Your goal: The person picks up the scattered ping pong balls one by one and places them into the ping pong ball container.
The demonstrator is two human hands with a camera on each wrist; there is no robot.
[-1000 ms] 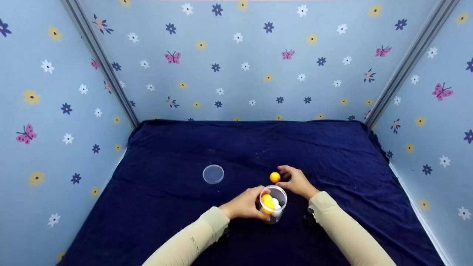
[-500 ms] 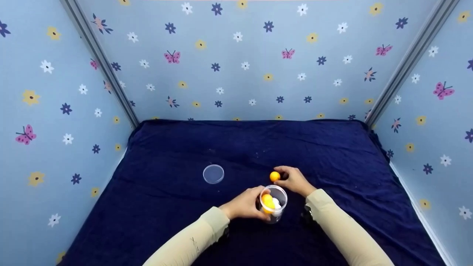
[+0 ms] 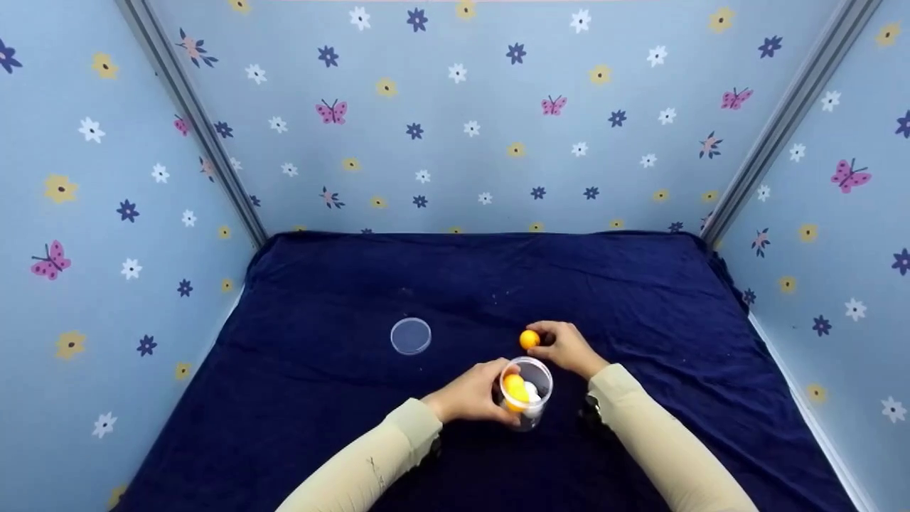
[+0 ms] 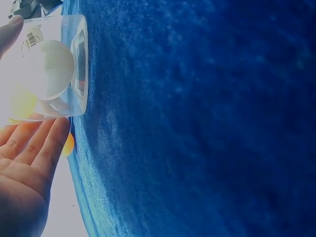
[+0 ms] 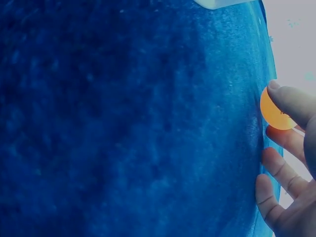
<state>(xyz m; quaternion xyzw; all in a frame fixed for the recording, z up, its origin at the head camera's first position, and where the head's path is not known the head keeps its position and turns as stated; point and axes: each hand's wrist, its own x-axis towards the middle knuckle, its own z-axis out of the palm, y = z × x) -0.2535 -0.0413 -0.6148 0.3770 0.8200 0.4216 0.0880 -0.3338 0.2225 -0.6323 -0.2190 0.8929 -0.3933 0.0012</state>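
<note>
In the head view my left hand (image 3: 473, 392) grips a clear plastic jar (image 3: 527, 419) from its left side, thumb and fingers around the wall. Inside the jar lie orange balls (image 3: 515, 390) and white ones; a white ball (image 4: 53, 69) shows large through the wall in the left wrist view. Just beyond the jar, my right hand (image 3: 569, 348) pinches an orange ping-pong ball (image 3: 529, 340). The right wrist view has the thumb on one side of that ball (image 5: 277, 111) and the index finger under it, the other fingers apart from it.
A clear round lid (image 3: 411, 336) lies on the dark blue cloth (image 3: 341, 284) to the left of the jar. Flower-patterned walls (image 3: 455, 99) enclose the table at the back and both sides, with grey metal posts (image 3: 192, 114) at the corners.
My right hand has moved slightly left and its fingers have closed on the orange ping-pong ball. The left hand and the jar have stayed in place.
</note>
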